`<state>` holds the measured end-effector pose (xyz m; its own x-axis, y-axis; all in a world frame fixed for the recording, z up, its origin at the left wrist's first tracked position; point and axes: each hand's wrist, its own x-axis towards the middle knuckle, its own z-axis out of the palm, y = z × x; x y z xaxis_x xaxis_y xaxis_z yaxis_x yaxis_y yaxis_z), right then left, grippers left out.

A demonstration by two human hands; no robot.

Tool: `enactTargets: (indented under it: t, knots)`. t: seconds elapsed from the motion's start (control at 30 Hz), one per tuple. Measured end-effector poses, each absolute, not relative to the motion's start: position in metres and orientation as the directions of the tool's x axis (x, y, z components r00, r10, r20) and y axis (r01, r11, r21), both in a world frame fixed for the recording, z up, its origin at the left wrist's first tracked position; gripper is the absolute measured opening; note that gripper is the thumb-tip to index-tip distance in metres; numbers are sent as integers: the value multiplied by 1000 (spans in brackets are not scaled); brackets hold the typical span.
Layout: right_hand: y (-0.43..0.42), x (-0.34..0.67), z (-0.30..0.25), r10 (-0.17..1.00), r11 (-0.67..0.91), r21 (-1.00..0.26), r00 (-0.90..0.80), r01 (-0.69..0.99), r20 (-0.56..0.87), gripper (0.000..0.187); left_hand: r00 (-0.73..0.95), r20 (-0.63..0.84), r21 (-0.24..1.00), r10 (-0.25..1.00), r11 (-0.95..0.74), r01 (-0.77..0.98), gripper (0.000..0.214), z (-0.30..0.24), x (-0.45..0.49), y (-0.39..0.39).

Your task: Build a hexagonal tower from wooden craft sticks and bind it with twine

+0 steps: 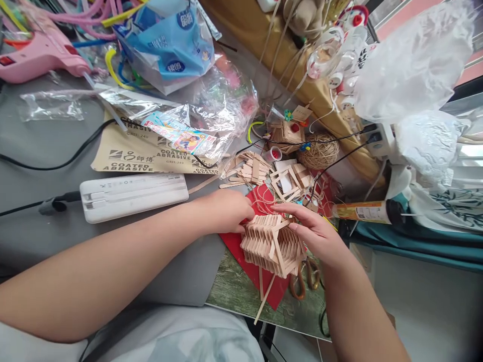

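A stacked structure of wooden craft sticks (260, 244), built in zigzag layers, sits over a red sheet (234, 246) near the table's front edge. My left hand (230, 211) is closed against its upper left side, its fingertips partly hidden. On the other side, my right hand (315, 230) has its thumb and forefinger around the end of a craft stick (284, 224) lying across the top. Two thin sticks (264, 299) poke out below the structure. Brown-handled scissors (297, 285) lie beside it, partly covered.
Loose craft sticks (251, 168), stick frames (285, 182) and a twine ball (319, 151) lie beyond my hands. A white power bank (134, 197), sandpaper (128, 156) and a pink glue gun (45, 58) are on the left. Black cables (83, 146) cross the table.
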<state>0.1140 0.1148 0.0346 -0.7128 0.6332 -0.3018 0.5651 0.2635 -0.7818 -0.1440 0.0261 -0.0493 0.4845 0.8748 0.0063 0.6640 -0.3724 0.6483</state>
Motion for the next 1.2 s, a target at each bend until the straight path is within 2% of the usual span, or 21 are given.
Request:
enactTargets:
  t: [0.17,0.27,0.53,0.63,0.7,0.73,0.77,0.83,0.9,0.97,1.2]
  knots:
    - [107,81,39,572,526,-515,-730,677,-374,30,535,56,607,843,-454,652,9,-54,-146,30]
    - [104,74,35,535,608,-439,-750,661,-389,30,558,52,615,828,-467,636,7,-53,-147,32]
    - [100,94,8,635,628,-449,-752,636,-176,31,562,-40,575,826,-441,689,15,-49,-143,34]
    - [90,98,23,634,714,-392,-773,581,10,28,545,-25,610,838,-420,672,11,-51,-143,34]
    - [75,102,40,577,790,-335,-808,514,120,42,543,-16,629,840,-414,658,10,-52,-145,33]
    - [66,103,48,521,821,-330,-848,466,100,56,546,-16,631,838,-415,655,10,-52,-145,32]
    - [57,104,54,468,838,-327,-883,436,23,71,549,-17,629,836,-418,655,9,-52,-145,31]
    - [38,106,57,486,823,-266,-865,502,-129,87,551,-4,616,835,-432,659,16,-52,-145,28]
    - [24,106,50,564,783,-194,-807,590,-177,89,549,32,590,835,-459,664,34,-51,-142,25]
    - [17,105,36,589,771,-176,-790,612,-169,87,547,63,556,835,-485,675,45,-51,-138,22]
    - [14,103,12,568,802,-174,-820,572,-73,83,559,111,531,822,-524,665,48,-60,-131,21]
